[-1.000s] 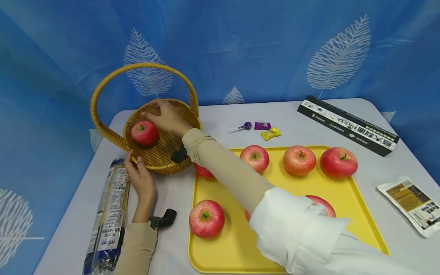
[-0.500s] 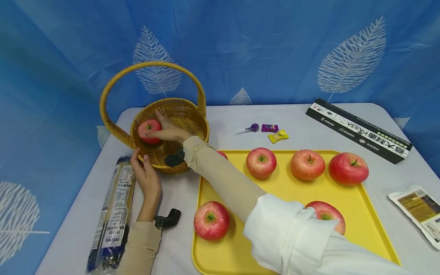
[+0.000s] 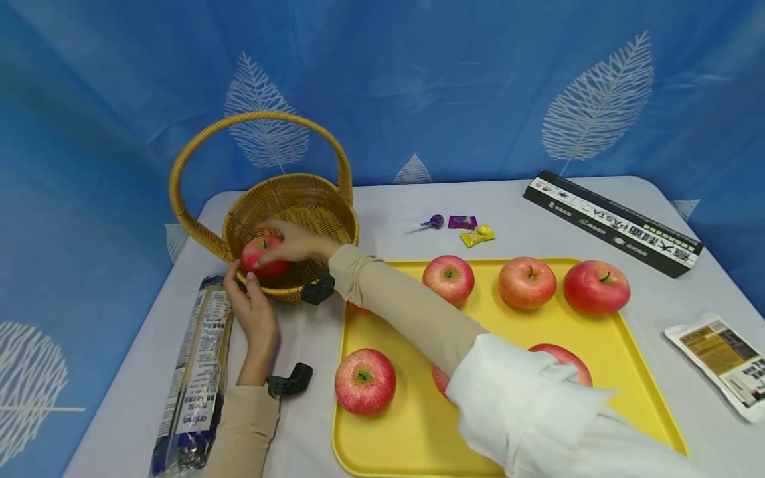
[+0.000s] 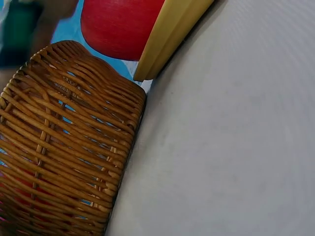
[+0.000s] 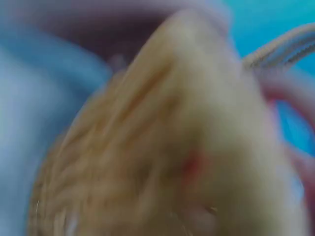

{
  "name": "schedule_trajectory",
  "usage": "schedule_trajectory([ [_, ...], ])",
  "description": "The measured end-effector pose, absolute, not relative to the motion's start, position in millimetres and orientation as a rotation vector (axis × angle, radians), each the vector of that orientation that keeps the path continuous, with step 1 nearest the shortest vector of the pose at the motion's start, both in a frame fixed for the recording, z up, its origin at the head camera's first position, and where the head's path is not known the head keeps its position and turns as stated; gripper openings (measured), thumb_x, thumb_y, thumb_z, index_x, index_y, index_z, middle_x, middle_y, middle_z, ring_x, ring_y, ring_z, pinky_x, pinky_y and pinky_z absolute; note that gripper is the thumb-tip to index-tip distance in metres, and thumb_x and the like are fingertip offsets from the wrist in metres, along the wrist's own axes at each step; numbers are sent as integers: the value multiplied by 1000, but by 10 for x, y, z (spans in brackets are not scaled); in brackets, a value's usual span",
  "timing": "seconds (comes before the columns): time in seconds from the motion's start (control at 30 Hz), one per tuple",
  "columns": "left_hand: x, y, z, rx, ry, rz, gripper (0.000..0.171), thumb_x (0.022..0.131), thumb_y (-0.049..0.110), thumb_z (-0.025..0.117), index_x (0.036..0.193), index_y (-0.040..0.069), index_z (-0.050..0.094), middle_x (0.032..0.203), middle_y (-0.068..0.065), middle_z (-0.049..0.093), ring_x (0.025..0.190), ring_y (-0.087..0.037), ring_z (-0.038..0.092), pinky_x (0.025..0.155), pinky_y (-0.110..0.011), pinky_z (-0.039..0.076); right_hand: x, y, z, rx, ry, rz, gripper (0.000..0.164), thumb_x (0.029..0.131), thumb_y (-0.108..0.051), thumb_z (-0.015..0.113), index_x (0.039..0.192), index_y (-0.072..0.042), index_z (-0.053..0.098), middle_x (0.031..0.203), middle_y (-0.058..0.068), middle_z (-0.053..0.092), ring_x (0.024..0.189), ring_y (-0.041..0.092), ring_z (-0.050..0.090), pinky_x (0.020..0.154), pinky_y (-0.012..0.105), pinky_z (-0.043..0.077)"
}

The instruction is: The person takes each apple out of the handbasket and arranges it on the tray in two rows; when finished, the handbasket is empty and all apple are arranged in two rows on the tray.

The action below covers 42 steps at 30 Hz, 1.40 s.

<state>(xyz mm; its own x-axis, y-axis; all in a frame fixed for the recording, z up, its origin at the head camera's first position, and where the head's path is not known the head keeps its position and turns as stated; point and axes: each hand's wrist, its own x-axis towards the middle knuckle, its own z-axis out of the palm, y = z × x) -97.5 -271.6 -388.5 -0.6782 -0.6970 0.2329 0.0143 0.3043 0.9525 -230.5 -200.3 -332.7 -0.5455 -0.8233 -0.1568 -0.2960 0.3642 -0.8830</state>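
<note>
A yellow-brown wicker basket with a tall arched handle stands at the back left. Inside it is a red apple, which my right hand grips, fingers behind and thumb in front. My left hand touches the basket's near left side, close to the handle's foot, its fingers fairly straight. The left wrist view gives the basket's woven wall up close. In the right wrist view the wicker is blurred, so finger detail is lost there.
A yellow tray carries several apples, partly hidden by my right arm. Packaged noodles lie beside my left forearm. Behind the tray are a lollipop and two wrapped candies. A black pasta box and a white pouch lie right.
My right hand has come down onto the apple, taken hold of it and shifted it toward the basket's near side. The left hand stays at the basket. The head view moved slightly.
</note>
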Motion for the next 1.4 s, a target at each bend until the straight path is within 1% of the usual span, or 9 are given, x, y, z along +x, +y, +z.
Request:
schedule_trajectory([
  [0.23, -1013, -2744, -3915, 585, -1903, -1423, 39, 98, 21, 33, 134, 6, 33, 139, -8, 32, 129, -16, 31, 103, -33, 26, -2268, -1319, -2885, -1209, 2050, -1072, 68, 83, -39, 60, 142, -33, 26, 140, -1, 36, 123, 18, 34, 95, 32, 39],
  [0.47, -968, -2664, -3917, 539, -1904, -1441, 40, 99, 20, 31, 135, 3, 31, 136, -17, 32, 127, -27, 33, 100, -32, 28, -2083, 283, -2524, -1327, 2163, -1037, 56, 84, -31, 62, 136, -32, 39, 116, -1, 41, 105, 12, 37, 87, 34, 40],
  [0.67, -856, -2498, -3701, 545, -1922, -1448, 40, 98, 14, 28, 135, -3, 28, 138, -22, 28, 129, -33, 28, 104, -34, 25, -1594, 1796, -2815, -1173, 2445, -1041, 60, 78, -11, 69, 131, -25, 45, 117, -8, 42, 103, 4, 41, 81, 23, 41],
  [0.83, -926, -2590, -3877, 570, -1930, -1450, 40, 98, 17, 30, 136, 3, 29, 142, -14, 28, 132, -25, 28, 106, -31, 25, -1078, 2655, -3128, -781, 2664, -1028, 63, 72, -5, 72, 129, -15, 47, 117, -14, 38, 102, -5, 36, 67, 19, 44],
  [0.97, -957, -2665, -3962, 591, -1920, -1445, 40, 99, 21, 30, 137, 9, 29, 143, -8, 26, 133, -19, 27, 107, -30, 24, -839, 2994, -3383, -506, 2730, -961, 62, 72, -12, 74, 128, -17, 48, 112, -14, 37, 98, -12, 31, 62, 17, 43],
  [1.03, -948, -2684, -3974, 595, -1912, -1454, 40, 99, 21, 29, 137, 9, 29, 143, -8, 25, 133, -20, 27, 107, -32, 24, -771, 3075, -3488, -422, 2722, -923, 62, 73, -16, 74, 128, -18, 47, 114, -6, 36, 96, -10, 29, 61, 20, 44],
  [1.13, -933, -2680, -3988, 599, -1919, -1457, 41, 99, 21, 29, 137, 8, 28, 143, -9, 25, 132, -22, 27, 106, -33, 24, -672, 3140, -3571, -335, 2684, -875, 62, 75, -21, 72, 130, -18, 44, 121, 7, 35, 109, 9, 29, 63, 31, 47],
  [1.23, -931, -2665, -3990, 585, -1925, -1462, 41, 99, 21, 29, 137, 7, 28, 143, -9, 25, 133, -23, 27, 107, -33, 24, -593, 3166, -3596, -324, 2666, -849, 62, 76, -22, 71, 132, -19, 43, 123, 12, 36, 109, 11, 28, 66, 40, 50],
  [1.4, -937, -2643, -3965, 580, -1942, -1443, 41, 99, 23, 29, 137, 10, 29, 144, -8, 25, 134, -20, 25, 108, -32, 22, -522, 3168, -3603, -384, 2660, -835, 66, 76, -23, 71, 134, -22, 39, 124, 10, 35, 96, -15, 22, 70, 56, 47],
])
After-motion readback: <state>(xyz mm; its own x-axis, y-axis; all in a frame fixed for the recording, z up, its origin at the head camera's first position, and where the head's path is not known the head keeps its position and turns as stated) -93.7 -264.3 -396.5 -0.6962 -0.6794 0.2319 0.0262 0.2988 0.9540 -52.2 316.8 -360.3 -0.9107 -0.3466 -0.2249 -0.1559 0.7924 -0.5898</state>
